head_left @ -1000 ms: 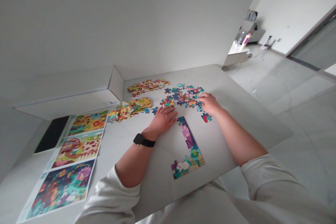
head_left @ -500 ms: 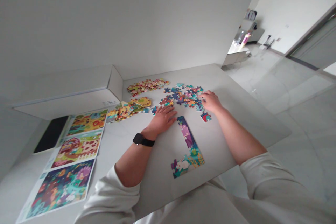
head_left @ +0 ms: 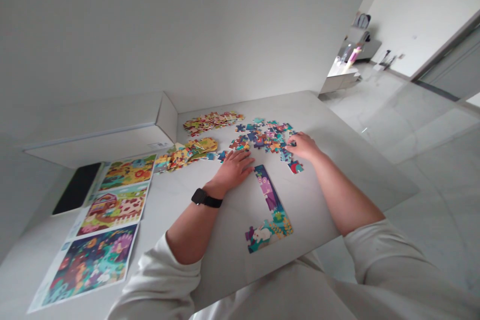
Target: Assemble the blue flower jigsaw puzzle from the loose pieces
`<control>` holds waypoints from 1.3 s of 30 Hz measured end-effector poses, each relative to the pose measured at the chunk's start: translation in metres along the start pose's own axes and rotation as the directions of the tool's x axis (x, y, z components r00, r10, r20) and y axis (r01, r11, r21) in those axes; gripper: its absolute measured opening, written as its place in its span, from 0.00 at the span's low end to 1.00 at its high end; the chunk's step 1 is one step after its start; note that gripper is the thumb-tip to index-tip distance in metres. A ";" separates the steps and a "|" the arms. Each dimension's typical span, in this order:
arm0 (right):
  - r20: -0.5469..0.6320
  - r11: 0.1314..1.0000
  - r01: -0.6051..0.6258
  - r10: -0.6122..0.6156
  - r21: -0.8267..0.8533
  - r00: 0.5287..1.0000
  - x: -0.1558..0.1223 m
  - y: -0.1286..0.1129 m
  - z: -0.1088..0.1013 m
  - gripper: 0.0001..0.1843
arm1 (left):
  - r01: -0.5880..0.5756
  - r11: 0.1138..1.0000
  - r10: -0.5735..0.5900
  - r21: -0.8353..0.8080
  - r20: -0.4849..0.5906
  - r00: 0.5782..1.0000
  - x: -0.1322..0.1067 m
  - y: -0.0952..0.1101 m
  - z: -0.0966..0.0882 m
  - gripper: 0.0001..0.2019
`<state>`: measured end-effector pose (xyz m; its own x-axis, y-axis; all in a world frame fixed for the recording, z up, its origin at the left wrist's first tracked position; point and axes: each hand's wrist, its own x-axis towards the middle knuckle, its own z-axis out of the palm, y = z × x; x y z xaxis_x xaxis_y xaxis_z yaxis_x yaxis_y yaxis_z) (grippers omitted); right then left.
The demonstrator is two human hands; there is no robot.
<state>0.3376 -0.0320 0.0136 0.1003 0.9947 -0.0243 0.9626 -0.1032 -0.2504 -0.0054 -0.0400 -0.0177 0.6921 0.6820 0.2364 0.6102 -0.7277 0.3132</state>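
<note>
My left hand point(head_left: 234, 170) lies flat on the table, fingers stretched out, its tips by the near edge of a pile of dark blue and teal puzzle pieces point(head_left: 264, 136). At the pile's right side, the thumb and fingers of my right hand point(head_left: 304, 146) are pinched together on a puzzle piece, mostly hidden by the fingers. A loose piece with a red patch point(head_left: 296, 167) lies just below that hand. Between my forearms is a joined L-shaped puzzle section point(head_left: 270, 199), showing a purple figure, yellow plants and a white rabbit.
Two other piles, red-and-yellow pieces point(head_left: 210, 122) and yellow-green pieces point(head_left: 187, 154), lie left of the blue one. Three printed pictures point(head_left: 92, 262) line the table's left side beside a black-screened tablet point(head_left: 77, 189). A white box point(head_left: 167, 119) stands against the wall.
My right hand has shifted slightly at the pile's right edge, its fingers drawn closer together. My left hand rests in the same place. The view has shifted slightly.
</note>
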 end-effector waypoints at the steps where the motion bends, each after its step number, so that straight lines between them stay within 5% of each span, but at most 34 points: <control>1: -0.005 1.000 0.002 -0.002 -0.004 1.000 0.000 0.001 0.000 0.12 | 0.001 1.000 -0.001 0.002 0.003 1.000 0.000 0.000 0.000 0.19; 15: 0.023 0.998 0.068 -0.068 0.014 0.997 0.006 0.016 0.005 0.10 | 0.025 0.999 -0.025 0.021 0.023 0.999 -0.001 0.002 -0.001 0.20; 22: 0.003 0.937 0.017 -0.019 0.350 1.000 0.015 0.027 0.003 0.07 | -0.001 1.000 0.001 -0.021 -0.011 1.000 0.001 -0.002 0.001 0.19; 27: -0.075 0.763 -0.001 0.064 0.646 0.995 0.014 0.026 -0.002 0.12 | 0.010 0.998 -0.015 -0.067 -0.077 0.997 0.002 0.001 -0.003 0.18; 31: -0.160 0.598 0.133 -0.007 0.791 0.987 0.006 0.002 -0.005 0.22 | 0.021 0.983 -0.061 -0.180 -0.222 0.973 0.005 0.005 -0.011 0.16; 34: -0.188 0.563 0.243 -0.155 0.790 0.970 -0.004 -0.029 -0.010 0.25 | 0.017 0.938 -0.140 -0.346 -0.336 0.931 0.009 0.010 -0.020 0.16; 39: -0.131 0.550 0.394 -0.455 0.736 0.881 -0.022 -0.086 -0.012 0.21 | 0.070 0.759 -0.304 -0.647 -0.257 0.917 0.011 0.022 -0.031 0.21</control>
<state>0.2557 -0.0448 0.0475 -0.3168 0.9227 0.2196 0.3838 0.3364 -0.8600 0.0035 -0.0464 0.0204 0.3503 0.8654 0.3584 0.2625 -0.4580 0.8493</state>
